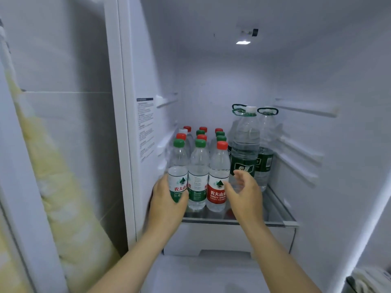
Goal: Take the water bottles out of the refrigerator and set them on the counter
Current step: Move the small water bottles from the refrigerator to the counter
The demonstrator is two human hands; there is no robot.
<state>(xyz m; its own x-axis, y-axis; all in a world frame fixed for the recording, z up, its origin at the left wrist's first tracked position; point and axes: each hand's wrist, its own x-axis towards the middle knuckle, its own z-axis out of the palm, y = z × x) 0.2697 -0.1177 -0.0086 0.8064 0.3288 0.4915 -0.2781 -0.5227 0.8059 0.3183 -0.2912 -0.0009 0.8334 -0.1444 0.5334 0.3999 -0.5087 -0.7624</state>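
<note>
Two hands reach onto the glass shelf [277,210]; left hand [167,200] grips the green-capped bottle [178,166] at the shelf's front left; right hand [243,193], fingers spread and holding nothing, hovers over the shelf's front edge.

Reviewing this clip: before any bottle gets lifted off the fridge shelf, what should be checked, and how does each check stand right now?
1. Left hand grips the front-left green-capped bottle: ok.
2. Right hand wrapped round the front red-capped bottle: not ok, its fingers are open beside it.
3. Gripped bottle upright: ok.
4. Caps on both target bottles: ok.
5. Middle bottle clear of the gripped one: not ok, they stand tight together.
6. Right hand clear of the large bottle behind it: cannot tell.
</note>
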